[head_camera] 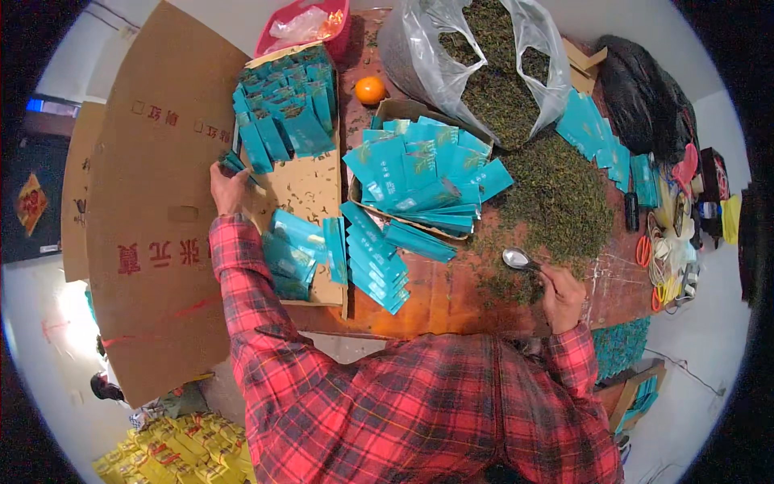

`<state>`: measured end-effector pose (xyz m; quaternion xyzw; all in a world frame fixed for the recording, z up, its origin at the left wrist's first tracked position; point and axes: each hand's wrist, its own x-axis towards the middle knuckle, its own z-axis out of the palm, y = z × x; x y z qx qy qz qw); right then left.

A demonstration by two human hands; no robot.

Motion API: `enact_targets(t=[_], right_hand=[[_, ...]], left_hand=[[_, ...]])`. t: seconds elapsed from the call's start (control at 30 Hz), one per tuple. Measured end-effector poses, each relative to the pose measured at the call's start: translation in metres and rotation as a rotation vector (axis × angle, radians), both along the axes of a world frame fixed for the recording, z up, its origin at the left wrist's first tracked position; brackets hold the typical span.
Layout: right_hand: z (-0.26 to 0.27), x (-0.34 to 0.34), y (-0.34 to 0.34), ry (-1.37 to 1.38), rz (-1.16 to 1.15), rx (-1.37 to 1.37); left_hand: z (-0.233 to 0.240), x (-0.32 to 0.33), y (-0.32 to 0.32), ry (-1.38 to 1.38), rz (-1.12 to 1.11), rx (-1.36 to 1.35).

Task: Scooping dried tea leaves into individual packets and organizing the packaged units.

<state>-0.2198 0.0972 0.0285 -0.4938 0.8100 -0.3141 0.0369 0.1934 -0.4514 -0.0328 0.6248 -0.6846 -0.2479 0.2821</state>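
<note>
My left hand (230, 187) grips a teal packet (231, 161) at the left side of a shallow cardboard box (308, 181). Filled teal packets (305, 130) stand open-topped in rows at the box's far end, with more packets lying flat at its near end. A metal spoon (517, 258) is in my right hand (562, 293), its bowl at the near edge of a heap of dried tea leaves (556, 193). Between my hands, a smaller cardboard box (423, 227) holds many teal packets (417, 163). Further packets (378, 260) lie fanned beside it.
Behind the leaf heap stands a clear plastic bag (411, 54) of tea leaves. An orange fruit (370, 90) and a pink basket (341, 36) are at the back. A large cardboard flap (157, 199) rises at left. Scissors (643, 251) and cords lie at right.
</note>
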Motion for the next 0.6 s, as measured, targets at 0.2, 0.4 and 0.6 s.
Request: enact_targets(t=[0.2,0.4,0.6], right_hand=[[-0.002,0.003,-0.006,-0.01,-0.025,0.012],[-0.003,0.006,-0.009,-0.021,-0.051,0.058],[-0.008,0.006,-0.011,0.005,-0.024,0.033]], left_hand=[[-0.003,-0.003,-0.02,-0.031,-0.033,0.006],[0.0,-0.024,-0.016,0.014,-0.08,-0.009],[-0.008,-0.035,-0.009,0.004,-0.103,-0.063]])
